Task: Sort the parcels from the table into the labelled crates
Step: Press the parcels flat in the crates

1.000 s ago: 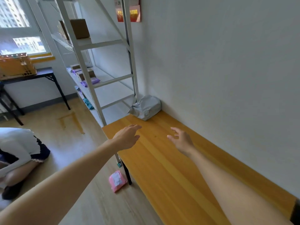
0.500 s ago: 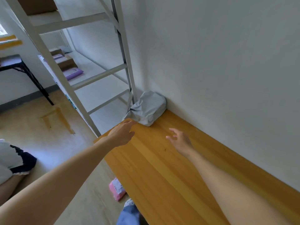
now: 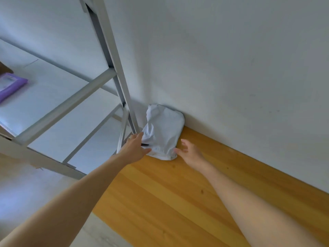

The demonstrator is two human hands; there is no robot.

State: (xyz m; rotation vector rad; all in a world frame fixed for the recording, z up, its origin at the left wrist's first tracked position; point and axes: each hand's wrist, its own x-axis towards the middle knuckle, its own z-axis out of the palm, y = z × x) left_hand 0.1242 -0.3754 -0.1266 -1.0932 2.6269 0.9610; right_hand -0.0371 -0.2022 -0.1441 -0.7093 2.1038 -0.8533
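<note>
A crumpled grey plastic parcel (image 3: 163, 132) lies at the far end of the wooden table (image 3: 178, 193), leaning into the corner against the white wall. My left hand (image 3: 134, 147) is at the parcel's left edge, fingers stretched out and touching it, thumb under its lower left corner. My right hand (image 3: 188, 152) reaches the parcel's lower right corner with spread fingers, the fingertips just touching it. Neither hand has closed around the parcel. No crate is in view.
A white metal shelving rack (image 3: 114, 72) stands right beside the table's far left end, its upright almost touching the parcel. A purple parcel (image 3: 8, 86) lies on a rack shelf at the left. The wall runs along the table's right side.
The view has closed in on the corner. Both hands have moved forward from over the bare tabletop to either side of the grey parcel and now touch it.
</note>
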